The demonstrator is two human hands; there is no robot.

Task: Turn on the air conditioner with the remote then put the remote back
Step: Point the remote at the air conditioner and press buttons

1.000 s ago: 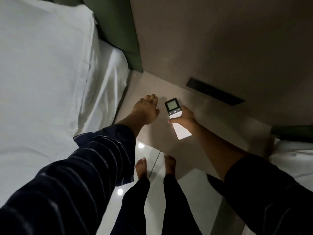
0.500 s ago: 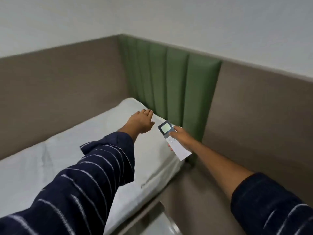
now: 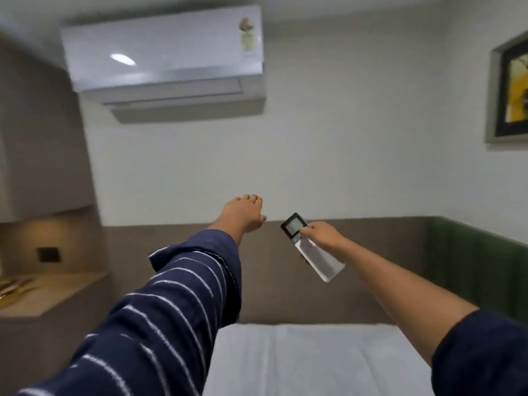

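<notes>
A white air conditioner [image 3: 163, 52] hangs high on the wall at the upper left; its lower flap looks shut. My right hand [image 3: 324, 237] grips a slim white remote [image 3: 311, 251] with a dark top and a lit screen, the thumb resting just below the screen. The remote's top end points up and left, toward the unit. My left hand [image 3: 243, 212] is stretched forward beside it, palm down, fingers held loosely together, holding nothing.
A bed with a white sheet [image 3: 314, 361] lies below my arms against a brown padded wall panel. A wooden shelf [image 3: 43, 292] with gold objects and a dark wall switch [image 3: 48, 254] sits at the left. A framed picture [image 3: 511, 90] hangs at the right.
The view has swung up from the floor and bed corner to the wall with the air conditioner. Both arms rose with it; the right hand keeps its grip on the remote.
</notes>
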